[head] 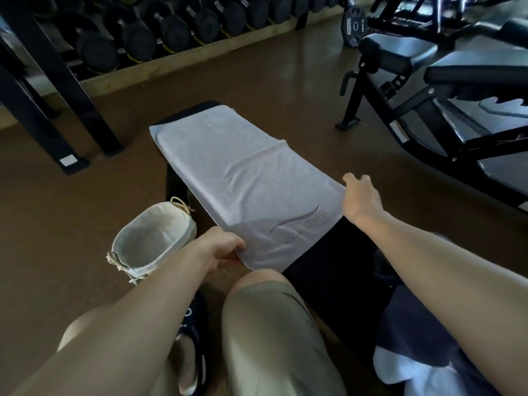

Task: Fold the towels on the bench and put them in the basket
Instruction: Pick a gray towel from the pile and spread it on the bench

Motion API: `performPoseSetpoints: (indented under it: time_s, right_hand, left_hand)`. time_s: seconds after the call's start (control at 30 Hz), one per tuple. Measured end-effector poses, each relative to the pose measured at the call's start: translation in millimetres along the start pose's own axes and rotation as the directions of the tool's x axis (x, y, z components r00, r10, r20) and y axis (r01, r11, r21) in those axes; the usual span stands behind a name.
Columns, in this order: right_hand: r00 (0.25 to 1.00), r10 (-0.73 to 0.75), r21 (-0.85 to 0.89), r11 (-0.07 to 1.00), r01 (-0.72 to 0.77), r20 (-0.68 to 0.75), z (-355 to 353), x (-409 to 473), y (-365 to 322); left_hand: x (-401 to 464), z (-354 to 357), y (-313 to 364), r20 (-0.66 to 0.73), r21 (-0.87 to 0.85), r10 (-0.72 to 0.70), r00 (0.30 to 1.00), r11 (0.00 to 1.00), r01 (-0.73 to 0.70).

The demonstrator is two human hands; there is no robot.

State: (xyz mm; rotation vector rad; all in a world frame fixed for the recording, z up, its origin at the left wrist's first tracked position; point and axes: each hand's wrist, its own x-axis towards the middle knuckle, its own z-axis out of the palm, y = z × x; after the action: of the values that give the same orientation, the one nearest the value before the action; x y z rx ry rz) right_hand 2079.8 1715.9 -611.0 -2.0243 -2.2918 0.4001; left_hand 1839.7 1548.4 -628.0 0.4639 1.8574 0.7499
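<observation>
Both hands pinch the grey towel (pixel 240 178) by its near edge, left hand (pixel 221 248) at one corner, right hand (pixel 361 197) at the other, the soft, light cloth stretching away from them along the table (pixel 328 267), basket (pixel 151 241) just beside the left hand.

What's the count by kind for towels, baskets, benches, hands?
Towels: 2, grey towel spread on the near bench, and a dark-and-white towel heaped at lower right
Baskets: 1, basket on the floor
Benches: 2, the near bench and a far bench
Hands: 2, left hand and right hand, both gripping the grey towel
Total: 7
</observation>
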Motion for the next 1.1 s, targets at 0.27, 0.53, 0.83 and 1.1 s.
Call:
performPoseSetpoints:
  time_s: [0.27, 0.53, 0.83, 1.1]
  right_hand:
    - [0.993, 0.116, -0.008, 0.993, -0.115, 0.034, -3, 6, 17]
    - [0.997, 0.078, -0.266, 0.960, -0.083, -0.027, -5, 6, 16]
    - [0.933, -0.351, -0.053, 0.933, 0.356, 0.083, 34, -31, -55]
    - [0.998, -0.028, -0.072, 0.997, 0.032, 0.057, 53, -48, -8]
  left_hand:
    - [0, 16, 0, 0.095, -0.017, -0.063, 0.993, 0.998, 0.065]
    - [0, 14, 3, 0.017, 0.145, -0.033, 0.999, 0.989, 0.030]
    - [-6, 31, 28, 0.249, 0.774, 0.664, 0.705, 0.301, -0.557]
    - [22, -8, 19, 0.285, 0.922, 0.385, 0.878, 0.141, -0.361]
